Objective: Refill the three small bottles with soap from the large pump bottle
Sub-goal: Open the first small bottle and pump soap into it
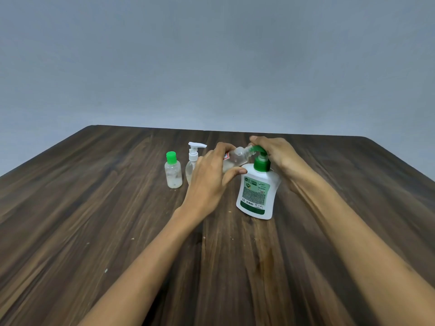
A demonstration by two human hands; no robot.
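Head view. Large white plastic pump bottle w/ green pump head & green-printed label [256, 194] stands upright on the dark wood-grain table [94, 208], right of centre; right hand [274, 156] lies over the pump head from above, fingers draped on it, pressing or just resting: cannot tell. Left hand [211, 175] grips a small clear plastic bottle, uncapped, w/ a red-and-white label [237, 157]; fingers & thumb curled round its body; bottle tilted, its open neck up against the green spout; whether soap is flowing: cannot tell. Left of the hands, two more small bottles stand upright, just beside each other: a clear round bottle w/ bright green cap [173, 171], whitish residue or liquid in its lower part; a clear bottle w/ white pump top [194, 163], partly hidden behind the left hand, its contents not readable. Both forearms bare, reaching in from the near edge; pale specks scattered on the table surface; plain grey-blue wall [211, 55] behind the far edge.
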